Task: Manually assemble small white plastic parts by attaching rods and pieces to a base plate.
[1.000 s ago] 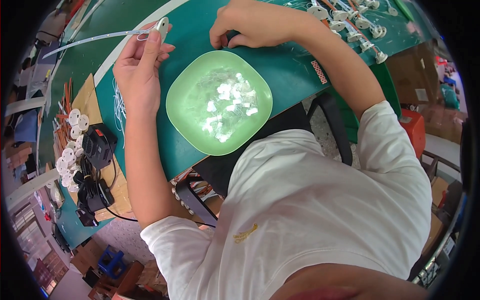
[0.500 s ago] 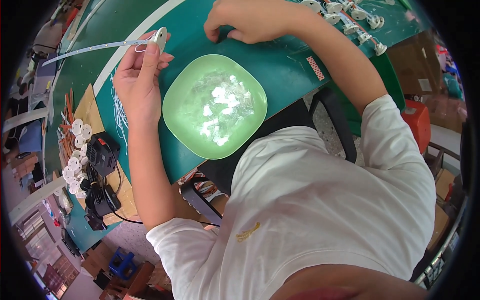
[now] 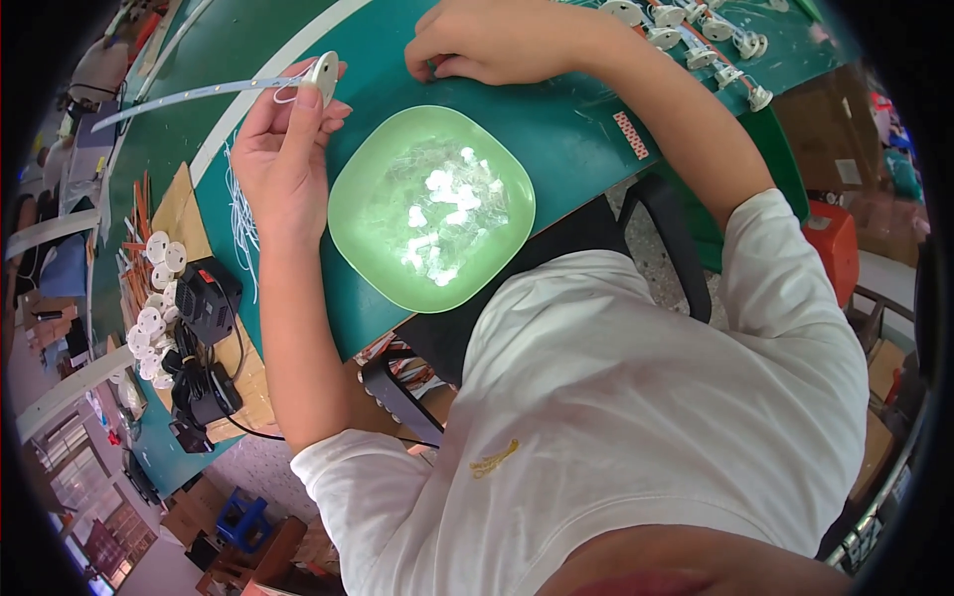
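Note:
My left hand pinches a white round disc between thumb and fingers, left of the plate. A thin LED strip runs leftward from the disc, and a loop of white wire hangs at my thumb. My right hand is low over the green table beyond the plate, fingers curled and thumb drawn in against them; whatever they may hold is hidden. Between my forearms, a light green plate with rounded corners carries small clear and white pieces, glaring brightly in places.
Left of my forearm lie white wires, white discs, orange strips and a black device with cables. Finished-looking strip assemblies lie at the far right, with a pink patterned strip nearer. A chair armrest stands by the table edge.
The thumb of my right hand has drawn closer to its fingertips. My left hand still holds the disc and strip, and the whole view has shifted slightly.

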`<state>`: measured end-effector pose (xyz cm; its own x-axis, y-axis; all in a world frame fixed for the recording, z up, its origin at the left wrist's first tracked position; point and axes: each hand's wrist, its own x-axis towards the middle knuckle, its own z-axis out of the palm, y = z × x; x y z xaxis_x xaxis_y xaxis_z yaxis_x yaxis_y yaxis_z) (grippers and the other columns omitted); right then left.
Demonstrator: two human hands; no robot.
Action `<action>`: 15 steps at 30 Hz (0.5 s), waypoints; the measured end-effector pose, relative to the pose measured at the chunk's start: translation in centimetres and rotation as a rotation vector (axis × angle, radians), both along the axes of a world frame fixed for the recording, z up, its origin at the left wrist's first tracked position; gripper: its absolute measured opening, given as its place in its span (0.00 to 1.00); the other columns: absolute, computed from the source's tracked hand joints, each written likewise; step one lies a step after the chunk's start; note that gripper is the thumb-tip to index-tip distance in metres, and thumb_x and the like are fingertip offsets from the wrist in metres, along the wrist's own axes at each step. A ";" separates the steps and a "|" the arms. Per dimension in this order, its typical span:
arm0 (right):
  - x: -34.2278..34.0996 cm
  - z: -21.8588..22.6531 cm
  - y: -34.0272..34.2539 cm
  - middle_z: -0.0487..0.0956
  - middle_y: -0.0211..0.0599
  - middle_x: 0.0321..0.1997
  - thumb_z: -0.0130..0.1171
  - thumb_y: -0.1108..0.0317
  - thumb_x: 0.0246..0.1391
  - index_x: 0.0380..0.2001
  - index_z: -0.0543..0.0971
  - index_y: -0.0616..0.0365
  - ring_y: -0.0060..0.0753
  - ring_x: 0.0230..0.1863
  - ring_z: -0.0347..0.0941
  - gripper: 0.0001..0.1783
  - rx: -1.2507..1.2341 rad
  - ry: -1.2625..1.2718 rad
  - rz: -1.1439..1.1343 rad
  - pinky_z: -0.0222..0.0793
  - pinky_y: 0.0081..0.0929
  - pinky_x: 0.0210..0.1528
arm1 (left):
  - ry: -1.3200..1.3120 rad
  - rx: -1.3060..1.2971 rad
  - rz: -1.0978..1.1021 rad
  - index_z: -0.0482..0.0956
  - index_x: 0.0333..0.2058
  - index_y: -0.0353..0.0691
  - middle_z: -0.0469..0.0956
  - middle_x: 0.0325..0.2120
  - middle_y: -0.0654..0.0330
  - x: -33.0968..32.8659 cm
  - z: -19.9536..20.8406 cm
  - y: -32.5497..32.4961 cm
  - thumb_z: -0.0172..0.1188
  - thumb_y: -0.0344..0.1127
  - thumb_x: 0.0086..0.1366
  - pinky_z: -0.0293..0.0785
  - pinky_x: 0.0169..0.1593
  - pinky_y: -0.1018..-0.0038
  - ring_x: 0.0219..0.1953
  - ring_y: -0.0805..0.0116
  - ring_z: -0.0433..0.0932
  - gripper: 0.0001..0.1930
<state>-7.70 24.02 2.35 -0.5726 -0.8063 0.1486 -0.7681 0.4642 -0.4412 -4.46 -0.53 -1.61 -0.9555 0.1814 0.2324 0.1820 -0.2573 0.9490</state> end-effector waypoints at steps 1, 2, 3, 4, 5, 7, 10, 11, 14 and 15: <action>-0.1 -0.1 0.0 0.80 0.51 0.31 0.56 0.73 0.50 0.32 0.80 0.62 0.52 0.36 0.78 0.07 -0.068 0.054 0.053 0.72 0.38 0.38 | 0.010 0.107 -0.064 0.74 0.50 0.28 0.78 0.46 0.45 0.0 0.1 -0.2 0.61 0.30 0.65 0.76 0.45 0.75 0.37 0.69 0.80 0.17; 0.0 -0.4 -0.2 0.80 0.51 0.31 0.56 0.73 0.50 0.32 0.80 0.62 0.52 0.36 0.78 0.07 -0.079 0.060 0.050 0.72 0.38 0.38 | 0.016 0.096 -0.068 0.74 0.50 0.28 0.78 0.46 0.45 0.1 0.1 -0.2 0.61 0.30 0.65 0.76 0.45 0.75 0.37 0.69 0.80 0.17; 0.2 -0.7 -0.5 0.80 0.48 0.29 0.58 0.73 0.49 0.31 0.79 0.62 0.48 0.32 0.78 0.06 -0.201 0.087 0.023 0.72 0.35 0.35 | 0.062 0.168 -0.078 0.72 0.51 0.27 0.77 0.48 0.42 0.3 0.1 -0.2 0.61 0.27 0.64 0.77 0.49 0.70 0.40 0.65 0.80 0.18; 0.4 -0.7 -0.9 0.80 0.46 0.26 0.59 0.73 0.49 0.30 0.79 0.62 0.44 0.28 0.77 0.05 -0.324 0.114 -0.003 0.72 0.32 0.33 | 0.108 0.238 -0.089 0.71 0.52 0.27 0.75 0.50 0.40 0.4 0.1 -0.4 0.61 0.25 0.63 0.77 0.52 0.65 0.43 0.61 0.80 0.19; 0.9 -0.4 -0.8 0.80 0.46 0.26 0.59 0.73 0.49 0.30 0.79 0.62 0.44 0.28 0.77 0.05 -0.340 0.121 -0.005 0.72 0.32 0.33 | 0.129 0.249 -0.147 0.69 0.53 0.27 0.73 0.51 0.40 0.3 0.1 -0.8 0.63 0.21 0.58 0.75 0.56 0.59 0.48 0.55 0.79 0.23; 2.6 0.7 -0.9 0.80 0.38 0.23 0.63 0.74 0.48 0.30 0.81 0.61 0.31 0.21 0.74 0.04 -0.642 0.128 -0.049 0.69 0.24 0.27 | 0.174 0.255 -0.180 0.70 0.53 0.28 0.73 0.51 0.40 0.5 0.1 -0.5 0.64 0.21 0.56 0.75 0.56 0.58 0.48 0.54 0.79 0.25; 4.3 0.5 -2.0 0.81 0.33 0.24 0.66 0.75 0.48 0.30 0.83 0.60 0.21 0.20 0.71 0.04 -0.999 -0.085 0.026 0.67 0.19 0.25 | 0.190 0.254 -0.196 0.70 0.54 0.31 0.73 0.52 0.41 1.3 0.5 0.4 0.68 0.19 0.50 0.74 0.57 0.57 0.49 0.52 0.78 0.30; 4.4 0.5 -1.9 0.83 0.32 0.26 0.67 0.76 0.48 0.30 0.84 0.60 0.19 0.22 0.72 0.04 -0.960 -0.045 0.029 0.67 0.18 0.26 | 0.194 0.259 -0.191 0.71 0.54 0.31 0.73 0.53 0.42 1.4 0.3 0.5 0.69 0.19 0.49 0.74 0.57 0.57 0.49 0.52 0.78 0.31; 4.5 -0.1 -2.5 0.83 0.33 0.26 0.66 0.76 0.48 0.29 0.84 0.61 0.19 0.23 0.73 0.03 -1.023 -0.079 0.015 0.67 0.18 0.26 | 0.186 0.245 -0.179 0.71 0.54 0.32 0.73 0.53 0.42 1.7 0.5 0.4 0.71 0.19 0.47 0.75 0.56 0.59 0.49 0.51 0.79 0.32; 4.6 -0.2 -2.6 0.83 0.33 0.26 0.66 0.76 0.48 0.29 0.84 0.61 0.19 0.23 0.73 0.03 -1.032 -0.079 0.012 0.67 0.18 0.26 | 0.192 0.253 -0.178 0.72 0.54 0.33 0.74 0.53 0.43 1.8 0.6 0.4 0.71 0.19 0.47 0.75 0.56 0.59 0.50 0.51 0.79 0.32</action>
